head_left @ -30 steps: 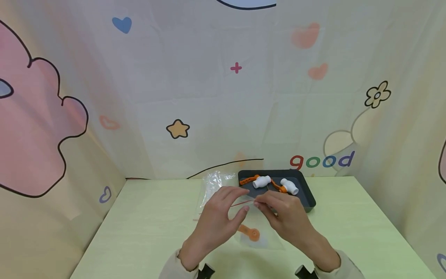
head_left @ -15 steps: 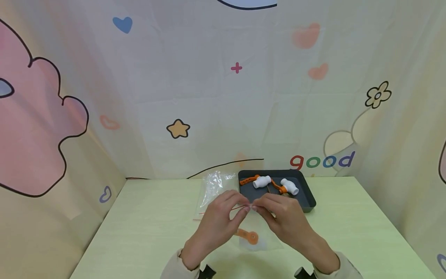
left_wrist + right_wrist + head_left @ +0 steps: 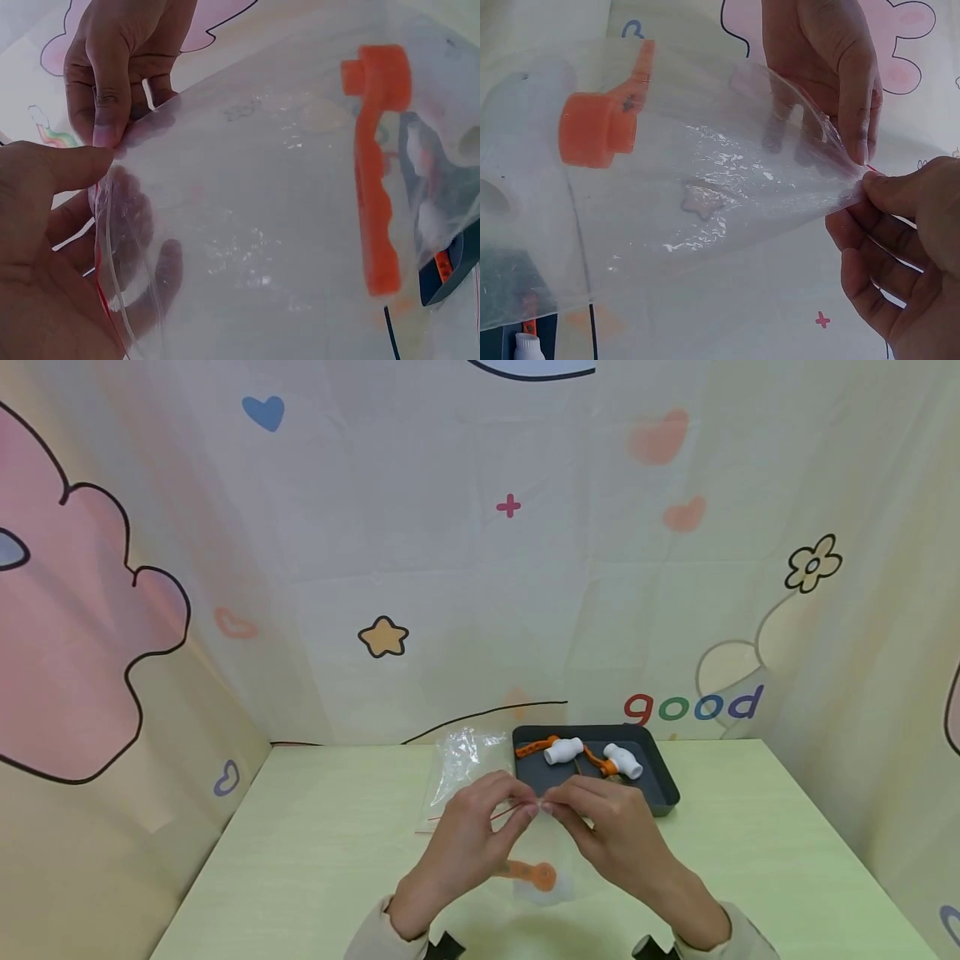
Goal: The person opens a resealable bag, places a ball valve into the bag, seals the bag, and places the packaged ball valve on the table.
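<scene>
A clear zip bag with a red line along its mouth hangs between my hands. Inside it are an orange handle with a round end and a larger white piece, only partly visible. My left hand pinches the bag's mouth between thumb and fingers, some of which show through the plastic in the left wrist view. Close beside those fingertips, my right hand pinches the same edge. In the right wrist view the plastic gathers to a point at the right thumb.
Behind my hands, a dark tray holds white fittings with orange handles. Left of the tray, another clear bag with a red line lies on the pale green table. A printed curtain hangs behind.
My left thumb and fingers, spread apart a second ago, have come together on the bag's mouth beside the right fingertips. The orange handle in the bag has swung slightly down. The right hand barely moved.
</scene>
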